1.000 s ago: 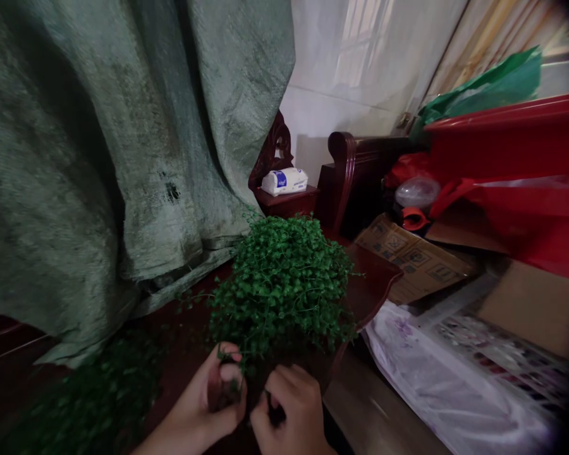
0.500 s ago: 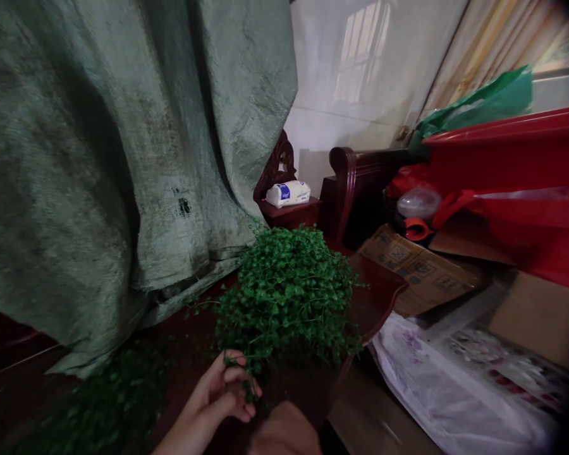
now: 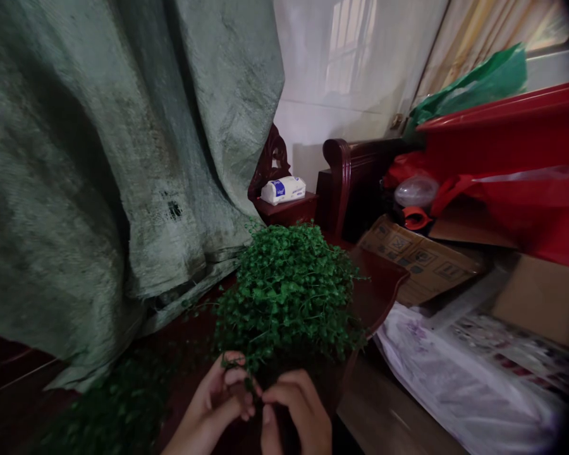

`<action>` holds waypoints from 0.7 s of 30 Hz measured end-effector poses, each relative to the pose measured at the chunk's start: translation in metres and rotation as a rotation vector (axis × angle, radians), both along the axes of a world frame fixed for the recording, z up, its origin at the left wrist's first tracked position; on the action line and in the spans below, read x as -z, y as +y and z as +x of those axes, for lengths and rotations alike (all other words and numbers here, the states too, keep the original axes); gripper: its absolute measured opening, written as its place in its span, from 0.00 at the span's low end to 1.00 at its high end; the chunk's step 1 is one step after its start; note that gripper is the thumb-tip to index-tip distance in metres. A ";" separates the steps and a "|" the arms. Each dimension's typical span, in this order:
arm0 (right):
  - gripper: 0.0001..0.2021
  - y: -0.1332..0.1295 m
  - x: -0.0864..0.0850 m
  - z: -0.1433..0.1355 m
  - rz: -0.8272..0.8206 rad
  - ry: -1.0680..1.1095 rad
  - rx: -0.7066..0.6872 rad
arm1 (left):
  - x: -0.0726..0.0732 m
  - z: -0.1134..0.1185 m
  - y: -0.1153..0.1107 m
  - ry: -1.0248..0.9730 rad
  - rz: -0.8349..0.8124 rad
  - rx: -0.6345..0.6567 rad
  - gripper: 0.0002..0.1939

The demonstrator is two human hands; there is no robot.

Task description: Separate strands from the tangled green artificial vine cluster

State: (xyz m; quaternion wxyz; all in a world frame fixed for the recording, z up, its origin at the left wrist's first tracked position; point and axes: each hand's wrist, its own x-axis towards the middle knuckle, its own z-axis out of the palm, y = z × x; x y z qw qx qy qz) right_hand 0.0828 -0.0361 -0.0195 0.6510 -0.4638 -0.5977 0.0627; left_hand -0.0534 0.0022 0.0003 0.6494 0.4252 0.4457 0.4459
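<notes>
A leafy green sprig runs through the curled fingers of my left hand, near the front of the dark red table. My right hand meets it from the right, thumb and forefinger drawn together at the sprig's lower end; whether they pinch it is hard to see. Just beyond both hands lies a big heap of small-leaved green plants. Another darker, blurred pile of greens lies to the left of my left hand.
A large grey woven sack hangs at the left and back. A tissue pack sits behind the heap. To the right are a cardboard box, a red tub and a white plastic-wrapped bundle.
My right hand has come up from the lower edge to beside my left hand, its fingers now at the sprig. The left hand stays nearly where it was. The view has shifted slightly.
</notes>
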 end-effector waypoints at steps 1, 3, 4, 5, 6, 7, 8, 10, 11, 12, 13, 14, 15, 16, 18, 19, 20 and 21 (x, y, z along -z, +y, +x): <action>0.08 0.001 0.002 0.008 -0.027 -0.025 -0.017 | 0.001 0.000 0.001 -0.038 -0.014 0.009 0.22; 0.09 0.002 0.004 0.020 -0.090 -0.105 -0.057 | 0.003 0.000 0.003 -0.095 -0.019 0.006 0.22; 0.10 0.003 0.004 0.022 -0.122 -0.155 -0.075 | 0.004 0.000 0.004 -0.112 -0.022 0.001 0.23; 0.11 0.004 0.004 0.023 -0.149 -0.206 -0.085 | 0.004 -0.001 0.004 -0.123 -0.028 -0.001 0.24; 0.12 0.005 0.003 0.023 -0.167 -0.254 -0.087 | 0.005 -0.002 0.004 -0.128 -0.033 0.001 0.25; 0.12 0.006 0.002 0.022 -0.173 -0.294 -0.085 | 0.005 -0.004 0.005 -0.131 -0.036 0.006 0.25; 0.12 0.007 0.001 0.020 -0.169 -0.322 -0.088 | 0.005 -0.005 0.005 -0.133 -0.032 0.011 0.26; 0.10 0.009 0.000 0.015 -0.141 -0.338 -0.113 | 0.006 -0.007 0.005 -0.136 -0.002 0.012 0.27; 0.10 0.010 -0.001 0.014 -0.125 -0.332 -0.134 | 0.007 -0.007 0.005 -0.135 0.016 0.010 0.27; 0.09 0.011 -0.001 0.012 -0.110 -0.316 -0.149 | 0.008 -0.007 0.005 -0.131 0.032 0.010 0.27; 0.09 0.011 -0.001 0.012 -0.099 -0.294 -0.150 | 0.009 -0.006 0.004 -0.127 0.047 0.010 0.27; 0.08 0.011 -0.001 0.012 -0.091 -0.268 -0.137 | 0.010 -0.005 0.003 -0.124 0.062 0.009 0.27; 0.08 0.011 -0.001 0.012 -0.087 -0.240 -0.116 | 0.011 -0.004 0.002 -0.122 0.077 0.004 0.27; 0.08 0.011 0.000 0.012 -0.088 -0.214 -0.096 | 0.012 -0.003 0.001 -0.121 0.092 -0.006 0.27; 0.08 0.010 0.000 0.014 -0.099 -0.187 -0.068 | 0.014 0.001 -0.003 -0.110 0.116 -0.031 0.28; 0.09 0.009 0.000 0.014 -0.101 -0.181 -0.058 | 0.014 0.003 -0.006 -0.095 0.126 -0.038 0.27; 0.09 0.008 0.000 0.014 -0.096 -0.180 -0.050 | 0.013 0.004 -0.008 -0.074 0.138 -0.039 0.27; 0.09 0.008 0.000 0.014 -0.089 -0.181 -0.044 | 0.012 0.006 -0.010 -0.046 0.154 -0.037 0.27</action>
